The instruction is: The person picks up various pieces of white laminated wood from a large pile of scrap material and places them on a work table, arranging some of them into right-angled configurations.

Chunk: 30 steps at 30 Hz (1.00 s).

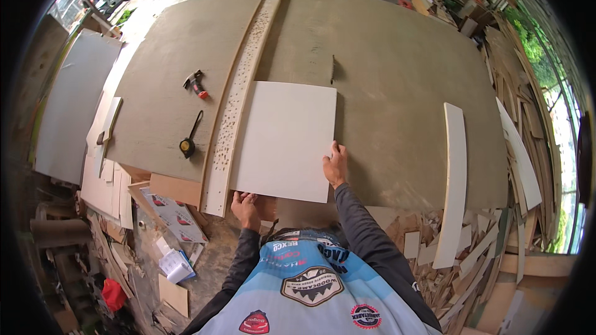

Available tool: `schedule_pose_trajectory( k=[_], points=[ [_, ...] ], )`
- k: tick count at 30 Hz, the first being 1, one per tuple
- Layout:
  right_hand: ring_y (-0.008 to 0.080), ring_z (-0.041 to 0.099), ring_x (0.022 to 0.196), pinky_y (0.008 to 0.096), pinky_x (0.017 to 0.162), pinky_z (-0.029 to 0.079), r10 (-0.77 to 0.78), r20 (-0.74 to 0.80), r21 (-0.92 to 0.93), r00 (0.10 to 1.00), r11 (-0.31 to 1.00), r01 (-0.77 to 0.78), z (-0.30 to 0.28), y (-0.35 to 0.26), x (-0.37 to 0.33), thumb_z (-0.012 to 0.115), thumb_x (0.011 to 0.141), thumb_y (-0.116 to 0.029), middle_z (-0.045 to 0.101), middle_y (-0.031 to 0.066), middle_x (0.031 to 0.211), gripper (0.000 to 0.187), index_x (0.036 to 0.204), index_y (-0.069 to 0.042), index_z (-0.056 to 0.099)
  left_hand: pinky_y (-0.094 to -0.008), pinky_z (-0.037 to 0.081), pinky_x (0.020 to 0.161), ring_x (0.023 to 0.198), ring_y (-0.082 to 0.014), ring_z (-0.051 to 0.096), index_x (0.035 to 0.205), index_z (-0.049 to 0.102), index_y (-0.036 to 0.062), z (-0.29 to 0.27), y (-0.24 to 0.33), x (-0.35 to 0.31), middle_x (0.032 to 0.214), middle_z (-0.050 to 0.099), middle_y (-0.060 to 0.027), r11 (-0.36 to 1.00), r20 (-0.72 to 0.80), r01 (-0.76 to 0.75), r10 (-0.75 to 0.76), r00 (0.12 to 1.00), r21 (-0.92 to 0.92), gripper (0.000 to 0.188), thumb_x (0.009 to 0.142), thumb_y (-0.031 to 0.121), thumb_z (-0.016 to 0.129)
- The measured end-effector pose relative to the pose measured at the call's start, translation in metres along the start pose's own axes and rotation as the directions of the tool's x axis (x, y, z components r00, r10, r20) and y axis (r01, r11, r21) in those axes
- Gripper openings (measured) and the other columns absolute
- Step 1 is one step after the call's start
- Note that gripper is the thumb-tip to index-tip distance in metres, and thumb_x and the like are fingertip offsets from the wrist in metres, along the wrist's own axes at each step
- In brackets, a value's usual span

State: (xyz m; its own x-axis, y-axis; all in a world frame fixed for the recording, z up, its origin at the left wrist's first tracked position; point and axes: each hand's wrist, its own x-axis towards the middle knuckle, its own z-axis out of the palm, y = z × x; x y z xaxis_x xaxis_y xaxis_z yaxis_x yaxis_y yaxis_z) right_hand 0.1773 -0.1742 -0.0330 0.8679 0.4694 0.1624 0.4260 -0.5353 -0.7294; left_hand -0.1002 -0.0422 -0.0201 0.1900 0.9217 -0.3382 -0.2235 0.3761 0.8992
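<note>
A flat white panel (285,139) lies across the near middle of the worktable, its near edge sticking out past the table's edge. With my right hand (336,165) I grip the panel's right edge, fingers curled over it. At the near left corner my left hand (246,209) holds the near edge, its fingers partly under the panel. Against the panel's left side runs a long pale board (239,87) dotted with many small dark holes, with a raised wooden strip along its edge.
A hammer (196,84) and a tape measure (187,146) lie left of the dotted board. Beyond the panel is a thin dark tool (333,69). A long white strip (451,180) overhangs the table (391,99) at right. Wood offcuts (472,242) cover the floor there.
</note>
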Motion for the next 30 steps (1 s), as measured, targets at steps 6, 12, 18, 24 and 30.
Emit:
schedule_pose_trajectory(
  k=[6, 12, 18, 24, 30],
  points=[
    [0.0261, 0.051, 0.128, 0.0329, 0.104, 0.043, 0.098, 0.445, 0.670, 0.890, 0.623, -0.403, -0.052, 0.013, -0.011, 0.059, 0.090, -0.005, 0.046, 0.0227, 0.144, 0.060, 0.145, 0.010, 0.037, -0.0230, 0.051, 0.072, 0.079, -0.0101, 0.058, 0.108, 0.051, -0.0020, 0.014, 0.008, -0.021, 0.093, 0.055, -0.0035, 0.999, -0.087, -0.047, 0.046, 0.995, -0.012, 0.022, 0.086, -0.009, 0.053],
    [0.0191, 0.069, 0.097, 0.0297, 0.086, 0.055, 0.251, 0.341, 0.741, 0.906, 0.522, -0.423, -0.140, 0.039, -0.046, 0.058, 0.095, -0.013, 0.068, 0.0137, 0.114, 0.032, 0.121, 0.006, 0.062, -0.0275, 0.050, 0.076, 0.096, -0.0190, 0.054, 0.141, 0.042, -0.0027, 0.014, -0.008, -0.036, 0.111, 0.047, -0.0081, 0.916, -0.250, -0.148, 0.253, 0.935, 0.373, 0.057, 0.085, -0.005, 0.053],
    [0.0127, 0.063, 0.075, 0.0258, 0.067, 0.050, 0.595, -0.288, 0.639, 0.750, 0.703, -0.311, -0.288, 0.160, -0.074, 0.062, 0.091, -0.018, 0.068, 0.0041, 0.080, 0.020, 0.097, -0.002, 0.071, -0.0381, 0.046, 0.096, 0.119, -0.0310, 0.047, 0.138, 0.045, -0.0045, 0.048, 0.003, -0.087, 0.134, 0.038, -0.0192, 0.567, 0.031, -0.299, 0.433, 0.901, 0.768, 0.063, 0.076, -0.001, 0.056],
    [0.0229, 0.067, 0.081, 0.0355, 0.070, 0.052, 0.620, -0.765, 0.601, 0.173, 0.784, -0.156, -0.466, 0.427, -0.138, 0.064, 0.084, -0.017, 0.071, 0.0092, 0.090, 0.022, 0.098, -0.002, 0.072, -0.0440, 0.038, 0.108, 0.132, -0.0394, 0.041, 0.132, 0.051, -0.0049, 0.090, -0.050, -0.112, 0.140, 0.038, -0.0243, 0.254, 0.383, -0.547, 0.487, 0.785, 0.798, 0.059, 0.073, -0.001, 0.061],
    [0.0277, 0.061, 0.100, 0.0428, 0.084, 0.050, 0.702, -0.664, 0.585, 0.257, 0.702, -0.406, -0.577, 0.581, -0.140, 0.066, 0.089, -0.024, 0.066, 0.0139, 0.115, 0.038, 0.115, 0.003, 0.066, -0.0447, 0.036, 0.109, 0.130, -0.0394, 0.045, 0.129, 0.052, -0.0091, 0.054, -0.108, -0.084, 0.137, 0.045, -0.0265, 0.252, 0.458, -0.626, 0.494, 0.739, 0.738, 0.057, 0.075, 0.001, 0.065]
  ],
)
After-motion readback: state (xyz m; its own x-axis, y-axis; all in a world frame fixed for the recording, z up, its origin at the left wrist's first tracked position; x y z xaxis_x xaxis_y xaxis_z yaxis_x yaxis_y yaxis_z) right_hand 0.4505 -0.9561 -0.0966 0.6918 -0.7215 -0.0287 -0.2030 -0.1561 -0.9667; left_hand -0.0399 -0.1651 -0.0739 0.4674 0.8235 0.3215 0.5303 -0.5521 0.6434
